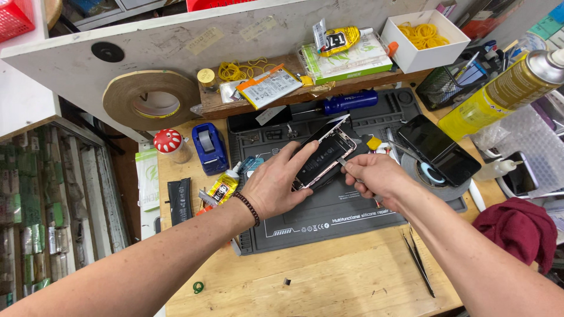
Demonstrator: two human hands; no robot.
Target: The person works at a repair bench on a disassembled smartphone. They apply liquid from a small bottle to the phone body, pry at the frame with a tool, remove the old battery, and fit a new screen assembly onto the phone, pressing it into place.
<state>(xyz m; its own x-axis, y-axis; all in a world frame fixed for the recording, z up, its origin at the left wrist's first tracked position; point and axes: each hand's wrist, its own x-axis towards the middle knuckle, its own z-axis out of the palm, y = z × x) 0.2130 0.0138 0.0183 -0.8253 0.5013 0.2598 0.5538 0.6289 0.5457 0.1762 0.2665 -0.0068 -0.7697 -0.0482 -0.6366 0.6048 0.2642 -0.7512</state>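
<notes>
- Where the wooden bench point(329, 282) lies nearest the viewer, a green ring point(198, 287) rests at left and black tweezers point(418, 263) lie at right, just off the mat's corner.
- Grey silicone mat point(329, 214): covers the bench centre; both hands work above it.
- Left hand point(273, 185): forearm enters from lower left, bead bracelet point(248, 208) at the wrist; thumb and fingers are closed around the lower edge of the opened phone point(324, 158), propping it at a tilt above the mat.
- Right hand point(376, 176): forearm enters from lower right; fingers are pinched shut on a thin metal tool point(343, 162) whose tip touches the phone's right edge.
- Left of the mat: black battery point(179, 201), yellow glue tube point(222, 188), blue tape dispenser point(209, 147), red mushroom bottle point(169, 142).
- Right of the mat: dark phone point(437, 149) lying on a tape roll point(435, 186); red cloth point(520, 229) near the bench edge.
- Behind the phone: blue screwdriver point(346, 102) at the mat's far edge.
- Farthest: wooden shelf point(235, 104), large tape reel point(150, 100), white box point(424, 36) of yellow bands, spray can point(505, 91) at right.
</notes>
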